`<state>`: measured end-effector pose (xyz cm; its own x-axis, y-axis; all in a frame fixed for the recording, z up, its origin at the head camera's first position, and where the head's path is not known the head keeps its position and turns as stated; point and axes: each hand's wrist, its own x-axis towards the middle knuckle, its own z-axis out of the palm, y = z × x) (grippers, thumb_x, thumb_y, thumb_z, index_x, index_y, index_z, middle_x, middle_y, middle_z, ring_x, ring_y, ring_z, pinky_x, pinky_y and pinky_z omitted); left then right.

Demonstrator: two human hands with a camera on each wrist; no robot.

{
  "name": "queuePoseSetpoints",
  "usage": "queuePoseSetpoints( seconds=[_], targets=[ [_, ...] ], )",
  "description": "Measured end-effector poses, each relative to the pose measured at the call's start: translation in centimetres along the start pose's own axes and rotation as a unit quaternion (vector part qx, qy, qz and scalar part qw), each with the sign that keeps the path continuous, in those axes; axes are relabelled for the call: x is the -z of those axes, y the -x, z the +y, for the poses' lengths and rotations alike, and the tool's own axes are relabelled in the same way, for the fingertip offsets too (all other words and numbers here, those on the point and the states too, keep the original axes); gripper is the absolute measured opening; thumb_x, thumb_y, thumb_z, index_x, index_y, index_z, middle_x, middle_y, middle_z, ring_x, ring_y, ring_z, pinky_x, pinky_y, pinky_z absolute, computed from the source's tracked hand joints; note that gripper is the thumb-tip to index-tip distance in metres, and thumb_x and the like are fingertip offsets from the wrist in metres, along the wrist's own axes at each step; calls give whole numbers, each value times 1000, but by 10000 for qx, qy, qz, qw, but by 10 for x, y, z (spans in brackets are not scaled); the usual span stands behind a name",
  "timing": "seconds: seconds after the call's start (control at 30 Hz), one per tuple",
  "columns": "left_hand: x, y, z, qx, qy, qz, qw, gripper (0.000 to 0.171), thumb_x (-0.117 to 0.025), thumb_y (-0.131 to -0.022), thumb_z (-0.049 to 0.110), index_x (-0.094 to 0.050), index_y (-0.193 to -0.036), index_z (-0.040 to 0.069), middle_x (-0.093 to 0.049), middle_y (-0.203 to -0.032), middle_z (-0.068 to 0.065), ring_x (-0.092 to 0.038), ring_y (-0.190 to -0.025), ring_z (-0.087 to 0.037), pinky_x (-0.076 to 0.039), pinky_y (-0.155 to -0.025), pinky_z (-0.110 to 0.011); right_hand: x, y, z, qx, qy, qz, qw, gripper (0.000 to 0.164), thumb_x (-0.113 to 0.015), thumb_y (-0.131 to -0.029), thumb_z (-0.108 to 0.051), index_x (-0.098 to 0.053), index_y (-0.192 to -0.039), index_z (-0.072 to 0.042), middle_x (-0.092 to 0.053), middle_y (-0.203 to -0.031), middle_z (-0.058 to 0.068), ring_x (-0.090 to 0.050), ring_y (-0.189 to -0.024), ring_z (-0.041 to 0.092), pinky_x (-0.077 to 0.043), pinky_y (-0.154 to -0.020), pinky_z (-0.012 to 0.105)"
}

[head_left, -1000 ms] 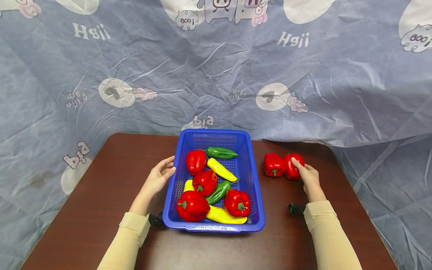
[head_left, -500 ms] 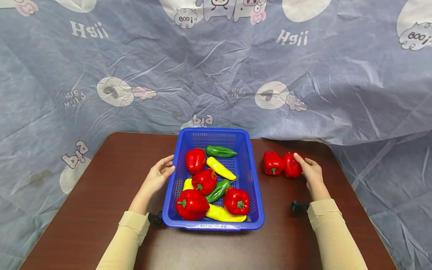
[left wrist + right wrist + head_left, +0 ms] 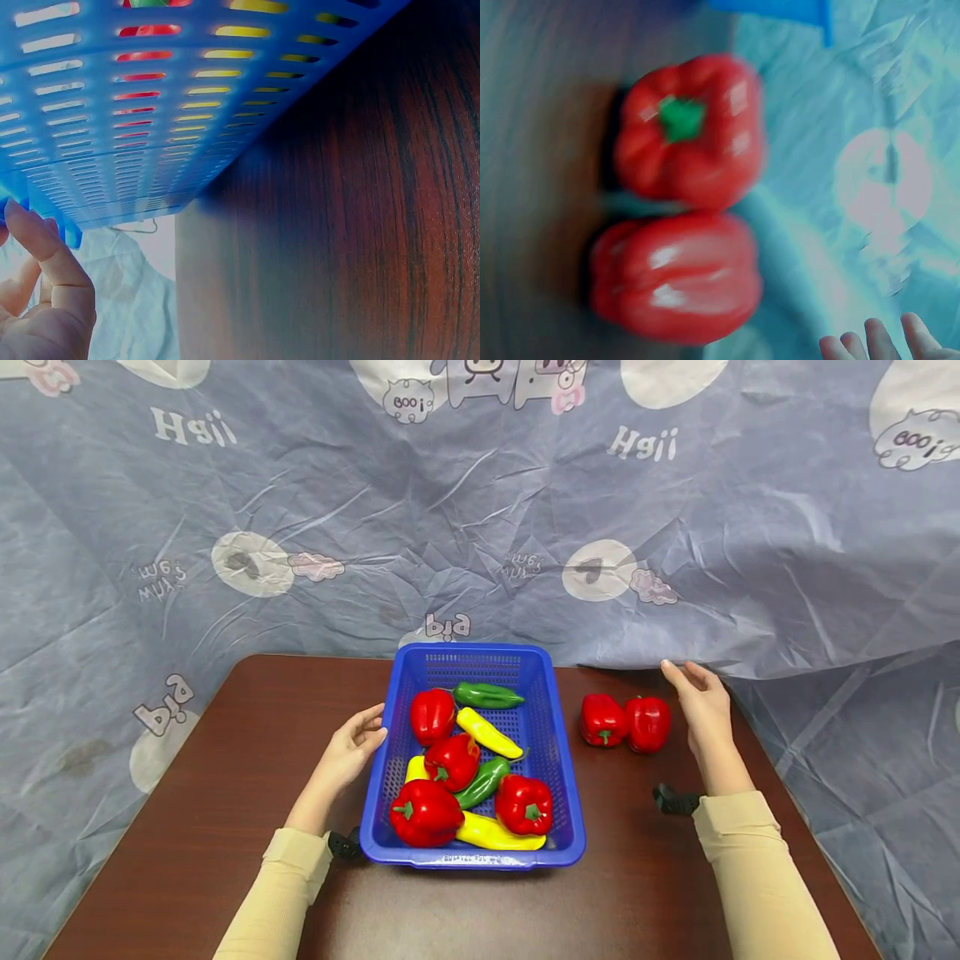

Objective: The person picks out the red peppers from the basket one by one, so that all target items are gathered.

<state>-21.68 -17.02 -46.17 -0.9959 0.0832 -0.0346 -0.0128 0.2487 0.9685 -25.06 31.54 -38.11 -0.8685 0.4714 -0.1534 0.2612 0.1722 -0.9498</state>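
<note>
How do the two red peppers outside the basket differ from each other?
In the right wrist view, the left pepper shows its green stem; the right pepper shows only its side. The left pepper lies nearer the blue basket, the right pepper nearer the right hand. Both are glossy red.

The basket (image 3: 525,860) looks smooth plastic, the red peppers (image 3: 647,724) at its three o'clock glossy, the table (image 3: 240,760) grained wood, the backdrop (image 3: 420,510) creased cloth.

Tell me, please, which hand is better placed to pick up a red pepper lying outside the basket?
Probably the right hand: it holds nothing and is near both red peppers. The left hand is at the left rim of the blue basket, which lies between it and them.
</note>
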Motion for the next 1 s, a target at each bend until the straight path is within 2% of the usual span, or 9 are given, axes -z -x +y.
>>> queuePoseSetpoints(
  seconds=[0.1, 0.3, 0.5, 0.73, 1.0],
  targets=[
    [0, 0, 0, -18, -23, 10, 10000, 52, -56, -99, 9, -41, -148, 4, -53, -131, -24, -59, -103, -12, -48, -83, -12, -7, 13, -17, 370, -131, -91, 9992, 80, -65, -91, -47, -31, -155, -14, -33, -159, 8, -33, -144, 21, -27, -119, 38],
    [1, -1, -1, 8, -54, 4, 10000, 51, -56, -100, 10, -41, -149, 4, -53, -131, -23, -59, -106, -17, -47, -84, -12, -23, 44, -42, 1047, -175, -645, 9923, 75, -67, -92, -40, -34, -153, -12, -35, -158, 8, -30, -146, 25, -25, -120, 44],
    [1, -1, 0, 52, -34, -19, 10000, 52, -55, -100, 11, -40, -149, 5, -53, -131, -23, -59, -109, -20, -47, -84, -12, -38, 75, -54, 1495, 230, -1188, 9813, 73, -68, -91, -40, -37, -151, -12, -40, -156, 7, -33, -145, 23, -29, -117, 45],
    [1, 0, 1, 71, -9, -6, 10000, 52, -55, -100, 9, -40, -149, 5, -53, -131, -23, -59, -108, -18, -47, -83, -11, -57, 99, -50, 1870, 565, -1811, 9639, 71, -70, -91, -35, -39, -149, -10, -40, -154, 9, -36, -144, 27, -30, -118, 44],
    [1, 0, 0, 54, 55, -25, 10000, 52, -55, -100, 10, -40, -149, 5, -52, -132, -23, -58, -106, -14, -47, -84, -11, -74, 123, -31, 2140, 1219, -2214, 9436, 69, -74, -88, -33, -43, -146, -11, -42, -149, 14, -37, -141, 32, -30, -117, 49]
  ],
)
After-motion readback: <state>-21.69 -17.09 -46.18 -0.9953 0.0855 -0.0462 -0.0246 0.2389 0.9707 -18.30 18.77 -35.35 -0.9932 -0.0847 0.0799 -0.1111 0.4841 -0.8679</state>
